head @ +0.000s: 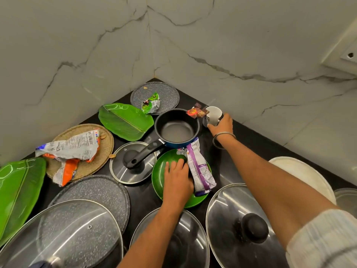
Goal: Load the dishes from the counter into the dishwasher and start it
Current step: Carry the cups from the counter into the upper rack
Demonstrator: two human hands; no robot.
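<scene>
A round green plate (160, 176) lies near the middle of the black counter (228, 171), with a purple wrapper (201, 171) on its right side. My left hand (177, 178) rests on the plate, its fingers on the wrapper's edge. Farther back, my right hand (222, 124) grips a white mug (213, 115) tilted toward the left; a brown and red wrapper (197, 112) sticks out of it. A blue saucepan (176, 127) with a black inside sits between the plate and the mug.
Glass lids (133, 163) (237, 219) (63, 235) (173, 240) crowd the near counter. Two green leaf-shaped plates (125, 120) (17, 188), a woven plate with wrappers (85, 151), grey speckled plates (154, 95) (96, 192) and a white plate (301, 173) surround them. Marble walls meet at the corner.
</scene>
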